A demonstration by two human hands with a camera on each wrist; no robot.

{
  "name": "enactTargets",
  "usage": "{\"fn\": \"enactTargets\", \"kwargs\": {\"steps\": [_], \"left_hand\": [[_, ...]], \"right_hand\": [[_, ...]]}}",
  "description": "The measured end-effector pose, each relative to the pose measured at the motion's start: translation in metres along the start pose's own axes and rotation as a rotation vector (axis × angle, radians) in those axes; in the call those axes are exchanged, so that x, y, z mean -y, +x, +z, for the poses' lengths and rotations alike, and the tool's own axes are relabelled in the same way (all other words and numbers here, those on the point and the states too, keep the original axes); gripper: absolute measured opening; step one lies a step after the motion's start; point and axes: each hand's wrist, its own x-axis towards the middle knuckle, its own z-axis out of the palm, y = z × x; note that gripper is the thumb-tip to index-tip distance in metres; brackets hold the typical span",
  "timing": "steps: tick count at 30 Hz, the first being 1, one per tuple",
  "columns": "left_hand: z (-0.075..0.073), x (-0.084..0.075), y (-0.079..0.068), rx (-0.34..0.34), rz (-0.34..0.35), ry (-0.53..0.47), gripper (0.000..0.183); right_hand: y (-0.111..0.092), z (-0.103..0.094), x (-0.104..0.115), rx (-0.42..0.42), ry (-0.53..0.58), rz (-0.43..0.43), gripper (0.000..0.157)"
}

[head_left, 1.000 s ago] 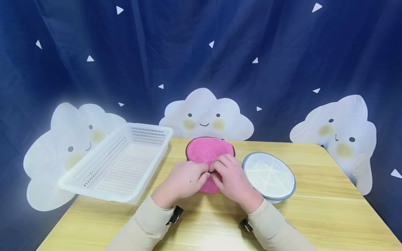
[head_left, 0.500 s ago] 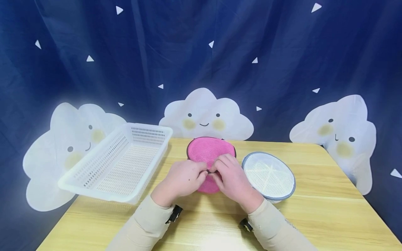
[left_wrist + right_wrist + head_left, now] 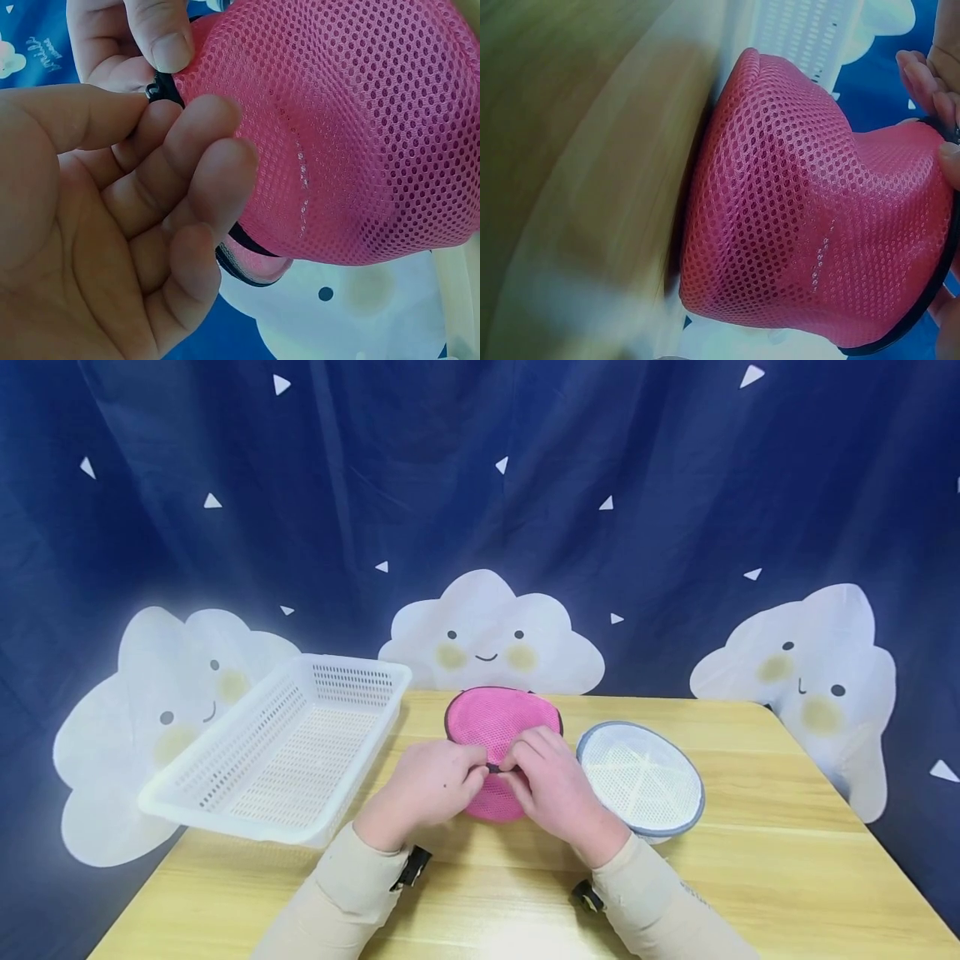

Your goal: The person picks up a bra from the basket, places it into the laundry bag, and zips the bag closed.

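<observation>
A pink mesh laundry bag (image 3: 498,714) with black trim stands on the table in front of me, its near side facing both hands. My left hand (image 3: 429,783) pinches the small dark zipper pull (image 3: 154,91) between thumb and index finger; its other fingers curl loosely. Just to the right, my right hand (image 3: 553,789) grips the black zipper edge (image 3: 492,768) with thumb and fingers. A short dark piece of zipper shows between the two sets of fingertips. In the right wrist view the mesh side of the bag (image 3: 780,195) bulges out, and the hands show only partly at the right edge.
On the left stands a white perforated plastic basket (image 3: 382,739). Close beside my right hand sits a white mesh bag (image 3: 641,777) with a grey-blue rim. Behind the wooden table (image 3: 780,877) hangs a dark blue curtain (image 3: 660,460) with cloud prints.
My left hand has slid slightly left along the zipper, away from the right hand, so more dark zipper shows between the fingertips. The right hand stays nearly in place.
</observation>
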Motion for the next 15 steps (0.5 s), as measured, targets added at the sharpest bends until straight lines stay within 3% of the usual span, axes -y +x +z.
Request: {"fn": "enactTargets", "kwargs": {"steps": [15], "left_hand": [[-0.0047, 0.0065, -0.0018, -0.021, -0.020, -0.003, 0.027]], "right_hand": [[0.0011, -0.0033, 0.0020, 0.011, -0.014, 0.052, 0.019]]}}
